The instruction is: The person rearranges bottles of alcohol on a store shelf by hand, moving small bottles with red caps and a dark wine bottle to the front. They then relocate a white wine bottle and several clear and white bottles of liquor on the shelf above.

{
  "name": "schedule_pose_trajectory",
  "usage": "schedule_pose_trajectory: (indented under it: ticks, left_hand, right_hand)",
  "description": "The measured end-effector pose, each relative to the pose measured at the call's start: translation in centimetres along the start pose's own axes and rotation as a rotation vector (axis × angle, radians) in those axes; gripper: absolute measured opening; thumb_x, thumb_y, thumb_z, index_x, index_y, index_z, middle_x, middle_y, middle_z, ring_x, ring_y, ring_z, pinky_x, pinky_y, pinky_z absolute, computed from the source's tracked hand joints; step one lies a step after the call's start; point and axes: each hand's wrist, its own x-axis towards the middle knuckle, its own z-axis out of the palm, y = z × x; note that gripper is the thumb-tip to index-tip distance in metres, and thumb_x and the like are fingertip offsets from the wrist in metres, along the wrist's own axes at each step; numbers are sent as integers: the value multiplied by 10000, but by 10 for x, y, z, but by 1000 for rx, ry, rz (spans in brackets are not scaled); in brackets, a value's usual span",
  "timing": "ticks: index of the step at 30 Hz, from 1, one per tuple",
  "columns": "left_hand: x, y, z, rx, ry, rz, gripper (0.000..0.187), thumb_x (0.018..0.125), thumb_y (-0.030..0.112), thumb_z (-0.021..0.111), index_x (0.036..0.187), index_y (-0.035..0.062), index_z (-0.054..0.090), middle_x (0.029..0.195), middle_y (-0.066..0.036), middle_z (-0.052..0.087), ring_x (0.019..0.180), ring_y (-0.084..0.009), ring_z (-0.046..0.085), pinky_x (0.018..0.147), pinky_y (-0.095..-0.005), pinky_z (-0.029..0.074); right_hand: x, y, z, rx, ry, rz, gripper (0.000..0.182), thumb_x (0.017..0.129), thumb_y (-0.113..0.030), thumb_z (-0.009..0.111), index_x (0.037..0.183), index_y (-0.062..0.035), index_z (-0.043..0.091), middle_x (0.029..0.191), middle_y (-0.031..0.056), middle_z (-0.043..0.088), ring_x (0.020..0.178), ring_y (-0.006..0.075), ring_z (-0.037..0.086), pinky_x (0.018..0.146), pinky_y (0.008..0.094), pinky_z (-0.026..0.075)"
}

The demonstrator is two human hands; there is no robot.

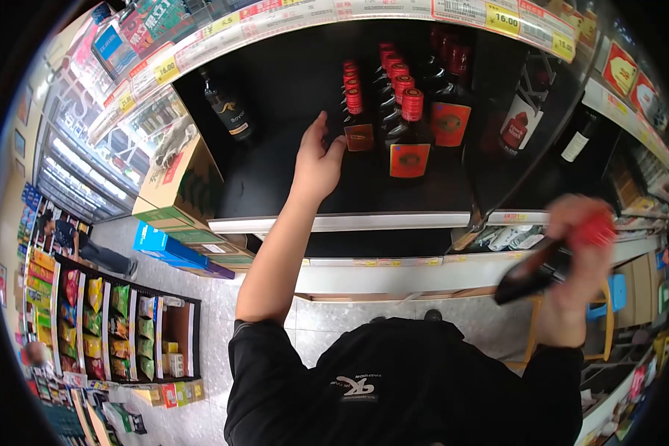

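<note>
bottle (529, 273) clasped in right grip (581, 249), left grip (320, 154) half-spread beside shelved bottles (408, 141)

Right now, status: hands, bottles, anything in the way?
Left hand open beside shelved bottles, contact unclear. Right hand gripping a blurred red-capped bottle, off the shelf. Possible obstacle: dark bottle left of left hand.

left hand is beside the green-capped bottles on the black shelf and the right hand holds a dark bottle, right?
The cap colour is wrong: the head view shows red-capped bottles on the black shelf, not green. The left hand is beside them and the right hand holds a dark bottle.
</note>
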Motion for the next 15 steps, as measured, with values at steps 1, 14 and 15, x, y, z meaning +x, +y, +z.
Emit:
schedule_pose_trajectory:
  ticks: [1, 14, 15]
  left_hand:
    - [-11, 16, -9, -82, 16, 17, 591, 967, 123, 586, 1492, -13, 350, 1477, -206, 459, 1338, -292, 479, 1080, -355, 404]
    - [-47, 46, -63, -947, -495, -261, 486, 973, 240, 562, 1385, -7, 487, 1242, -87, 595, 1140, -147, 548, 1031, -337, 408]
    - [-47, 43, -65, -782, -477, -230, 491, 952, 216, 605, 1373, -9, 492, 1223, -85, 602, 1125, -130, 546, 1016, -321, 415]
  right_hand:
    - [4, -3, 32, 126, -41, 102, 232, 929, -157, 603, 1095, 6, 590, 932, 78, 602, 814, 151, 588, 754, 288, 486]
    - [93, 76, 189, -421, -328, 218, 465, 811, -480, 766, 915, -30, 709, 798, 112, 710, 746, 235, 690, 715, 365, 533]
    - [95, 75, 194, -423, -329, 201, 470, 809, -491, 762, 904, -33, 713, 797, 114, 710, 746, 240, 692, 715, 371, 534]
